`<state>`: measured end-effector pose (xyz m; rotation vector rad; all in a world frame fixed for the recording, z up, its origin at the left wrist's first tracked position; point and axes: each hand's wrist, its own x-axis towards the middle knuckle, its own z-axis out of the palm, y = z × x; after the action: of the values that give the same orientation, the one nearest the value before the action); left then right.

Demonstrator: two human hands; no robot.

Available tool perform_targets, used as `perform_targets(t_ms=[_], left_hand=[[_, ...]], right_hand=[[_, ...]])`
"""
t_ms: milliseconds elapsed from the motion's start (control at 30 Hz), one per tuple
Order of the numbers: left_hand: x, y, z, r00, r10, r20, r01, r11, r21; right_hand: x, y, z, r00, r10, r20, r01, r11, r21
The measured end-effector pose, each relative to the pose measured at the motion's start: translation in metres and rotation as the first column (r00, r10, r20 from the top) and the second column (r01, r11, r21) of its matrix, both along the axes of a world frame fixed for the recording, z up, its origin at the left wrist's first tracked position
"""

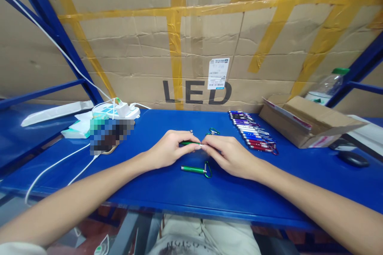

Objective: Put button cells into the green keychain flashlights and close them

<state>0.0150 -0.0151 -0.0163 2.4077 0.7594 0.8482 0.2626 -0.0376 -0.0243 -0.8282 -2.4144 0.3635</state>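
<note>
Over the middle of the table, my left hand (pixel 172 149) closes round a slim green keychain flashlight (pixel 189 142), mostly covered by the fingers. My right hand (pixel 227 153) meets it there, its thumb and fingertips pinched at the silver end of the same tube. A small silver piece (pixel 191 131) shows just behind my left fingers; I cannot tell whether it is attached. Nearer to me lies another green flashlight (pixel 193 170) with a green carabiner clip (pixel 208 170) at its right end. Behind my right hand, a further green carabiner (pixel 214 131) shows in part.
A row of purple, silver, blue and red flashlights (pixel 251 132) lies to the right. Beyond it are an open cardboard box (pixel 311 121), a black mouse (pixel 353 158) and a bottle (pixel 327 83). On the left sit a blurred-out phone (pixel 112 137), cables and a power strip (pixel 131 112).
</note>
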Motion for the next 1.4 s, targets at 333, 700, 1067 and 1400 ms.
perform_targets(t_ms=[333,700,1067,1400], left_hand=[[0.0002,-0.0003,-0.0003,1.000,-0.001,0.000,0.001,1.000,0.015],[-0.0003,0.0003,-0.0017,1.000,-0.013,-0.006,0.013,0.999,0.041],[0.0000,-0.0012,-0.0003,0.999,-0.025,-0.030,0.028,0.995,0.092],[-0.0013,-0.0004,-0.0018,0.997,-0.038,-0.069,0.045,0.994,0.103]], right_hand=[[0.0000,-0.0004,-0.0006,1.000,-0.013,0.004,0.013,1.000,-0.014],[-0.0003,-0.0004,-0.0015,1.000,-0.018,0.005,0.018,1.000,-0.025],[-0.0002,0.0006,-0.0023,1.000,-0.020,0.008,0.020,0.999,-0.040],[0.0003,0.0003,-0.0025,0.999,-0.005,0.042,0.007,0.999,-0.045]])
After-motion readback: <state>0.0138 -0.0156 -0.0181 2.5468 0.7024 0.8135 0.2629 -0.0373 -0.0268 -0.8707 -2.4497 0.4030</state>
